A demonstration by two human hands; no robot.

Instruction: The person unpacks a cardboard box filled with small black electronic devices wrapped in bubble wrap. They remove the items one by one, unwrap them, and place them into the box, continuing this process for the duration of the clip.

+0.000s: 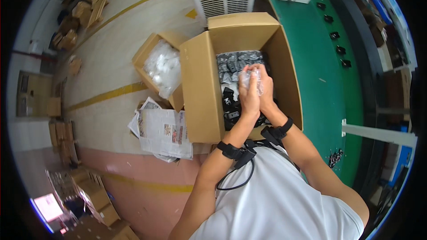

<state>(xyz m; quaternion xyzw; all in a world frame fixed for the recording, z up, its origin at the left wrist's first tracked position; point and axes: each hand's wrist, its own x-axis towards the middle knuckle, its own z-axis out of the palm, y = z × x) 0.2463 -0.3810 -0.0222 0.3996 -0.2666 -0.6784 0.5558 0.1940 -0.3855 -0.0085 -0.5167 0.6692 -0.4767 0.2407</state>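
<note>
Looking clear, shiny and crinkled, plastic wrap (259,87) is pinched between left grip (250,98) and right grip (267,90).

No legible text; print on newspaper sheets (155,129) too small to read.

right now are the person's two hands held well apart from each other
No, the left hand and the right hand are together, with crinkled clear plastic between them.

Left hand (249,95), right hand (266,86) pressed close together, arms (304,151) outstretched.
</note>
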